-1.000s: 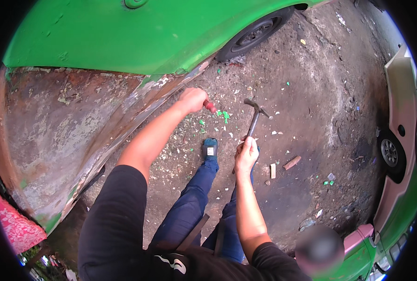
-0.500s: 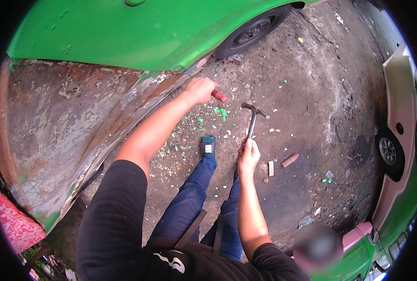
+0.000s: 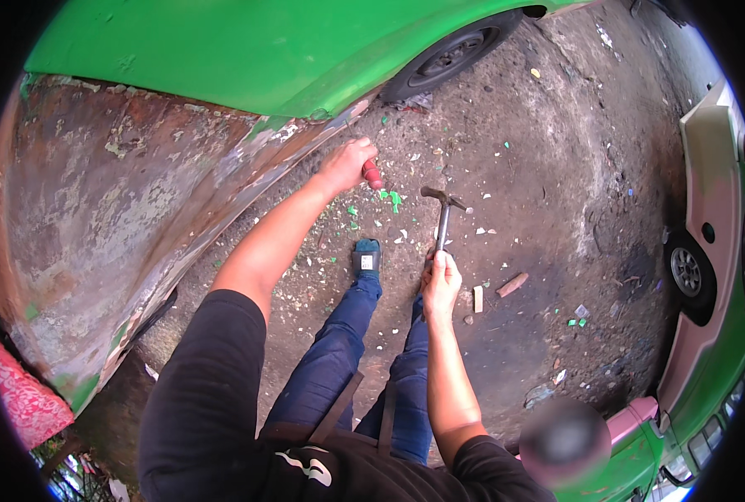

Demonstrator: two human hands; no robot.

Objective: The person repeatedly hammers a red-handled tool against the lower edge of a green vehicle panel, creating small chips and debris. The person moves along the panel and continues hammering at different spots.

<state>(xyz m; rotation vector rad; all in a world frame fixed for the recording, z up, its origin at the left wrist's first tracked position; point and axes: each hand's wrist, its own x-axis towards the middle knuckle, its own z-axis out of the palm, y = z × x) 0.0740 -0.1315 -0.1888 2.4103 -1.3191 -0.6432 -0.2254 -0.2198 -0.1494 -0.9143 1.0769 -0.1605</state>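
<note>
My left hand (image 3: 347,165) is closed around a red-handled tool (image 3: 373,175) whose working end is hidden; it is held against the lower edge of a stripped, rusty car panel (image 3: 113,217). My right hand (image 3: 441,280) grips the lower end of a hammer's (image 3: 442,217) handle, the metal head pointing up and away over the dirt ground. Both arms come out of black sleeves. My legs in blue jeans and one dark shoe (image 3: 367,256) are below, between the hands.
A green car body (image 3: 247,50) with a black wheel (image 3: 452,54) lies ahead. Green and white paint chips (image 3: 395,199) litter the dirt ground. Small wood pieces (image 3: 510,285) lie to the right. Another green and pink vehicle (image 3: 707,276) stands at the right edge.
My left hand with the red-handled tool has moved up along the panel's edge. The right hand and hammer have shifted slightly upward in the picture.
</note>
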